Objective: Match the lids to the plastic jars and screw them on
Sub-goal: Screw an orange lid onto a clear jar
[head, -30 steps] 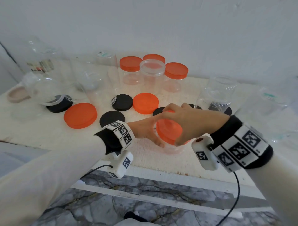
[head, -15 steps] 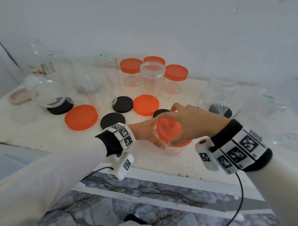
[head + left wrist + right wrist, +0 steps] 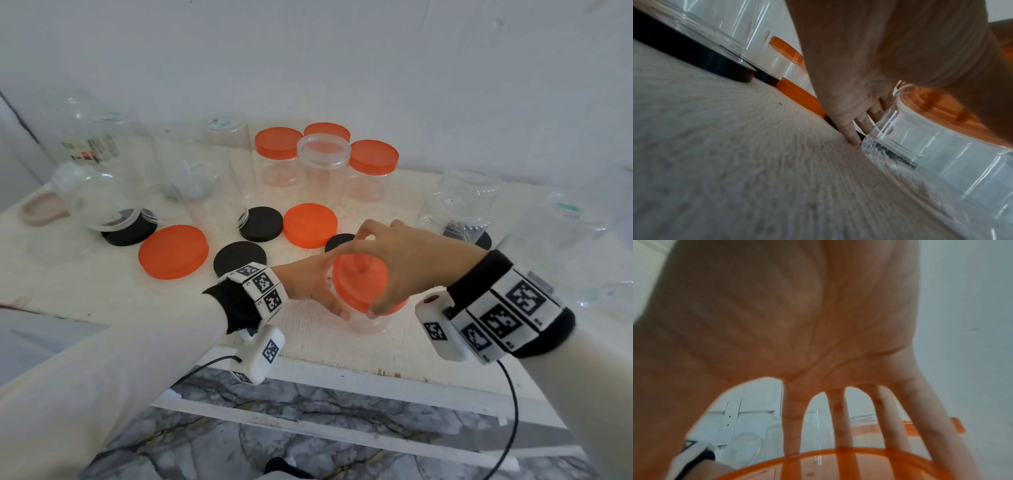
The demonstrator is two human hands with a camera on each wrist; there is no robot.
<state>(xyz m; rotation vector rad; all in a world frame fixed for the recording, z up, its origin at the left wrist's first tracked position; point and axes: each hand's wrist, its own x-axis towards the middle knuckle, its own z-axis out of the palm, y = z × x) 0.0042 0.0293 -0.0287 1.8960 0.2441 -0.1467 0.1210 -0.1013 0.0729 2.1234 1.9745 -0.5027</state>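
2 hands [image 3: 359, 274] on 1 jar [image 3: 373, 320]

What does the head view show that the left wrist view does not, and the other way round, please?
Only the head view shows the right hand gripping the orange lid from above, and an uncapped clear jar among three capped ones. Only the left wrist view shows the left hand's fingertips touching the table beside the jar's base. Both show the left hand against the clear jar being capped.

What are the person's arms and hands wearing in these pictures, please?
Both arms have cream sleeves ending in black cuffs. Each wrist carries a band of white blocks printed with black square markers, a white camera box beneath, with a thin black cable. Both hands are bare.
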